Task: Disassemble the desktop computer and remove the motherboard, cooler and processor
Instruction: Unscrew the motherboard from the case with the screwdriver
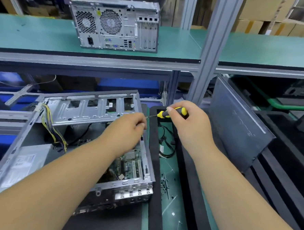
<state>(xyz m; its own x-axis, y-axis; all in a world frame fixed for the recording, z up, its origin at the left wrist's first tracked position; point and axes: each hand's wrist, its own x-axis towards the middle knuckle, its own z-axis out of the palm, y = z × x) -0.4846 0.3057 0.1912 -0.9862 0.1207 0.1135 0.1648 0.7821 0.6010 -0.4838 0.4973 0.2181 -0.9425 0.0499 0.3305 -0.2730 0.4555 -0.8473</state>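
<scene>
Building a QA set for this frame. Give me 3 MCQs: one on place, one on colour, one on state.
1. Where does the closed computer tower stand?
A. on the upper green shelf
B. inside the open case
C. on the floor

2. What colours is the screwdriver handle?
A. red and white
B. yellow and black
C. all blue

3. What is the right hand doing?
A. resting flat
B. hanging idle
C. gripping the screwdriver

Key: 1 A, it sits on the shelf above the bench; 2 B, both colours show by the thumb; 3 C, fingers curl round the handle.

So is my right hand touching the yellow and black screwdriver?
Touching: the head view shows the right hand with fingers wrapped round the screwdriver handle.
</scene>
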